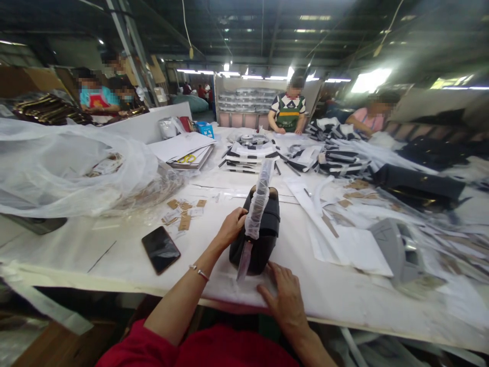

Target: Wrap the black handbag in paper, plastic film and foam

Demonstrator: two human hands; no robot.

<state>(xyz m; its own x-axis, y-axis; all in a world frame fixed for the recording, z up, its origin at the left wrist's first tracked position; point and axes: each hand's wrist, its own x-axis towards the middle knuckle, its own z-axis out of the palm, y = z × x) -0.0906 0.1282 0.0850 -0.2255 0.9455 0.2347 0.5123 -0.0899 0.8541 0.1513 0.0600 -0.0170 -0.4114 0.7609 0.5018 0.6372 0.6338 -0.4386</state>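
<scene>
A black handbag (pixel 269 224) stands on the white-covered table in front of me. Its handle (pixel 260 196), wrapped in thin white plastic, arches over the top. With its fingers closed at the bag's upper left side, my left hand (pixel 231 225) grips the bag beside the wrapped handle; the fingertips are partly hidden. My right hand (pixel 286 291) lies on the table at the bag's near right corner, thumb and fingers apart, fingertips close to the bag's base. Left of the bag are a dark phone (pixel 161 250) and several brown paper tags (pixel 185 222).
A large clear plastic bag (pixel 72 168) fills the left side. Yellow scissors (pixel 186 159) rest on stacked sheets. Behind are piled straps (pixel 250 153). A grey tape dispenser (pixel 397 250) and a black bag (pixel 418 186) are at right. A co-worker (pixel 289 109) stands across the table.
</scene>
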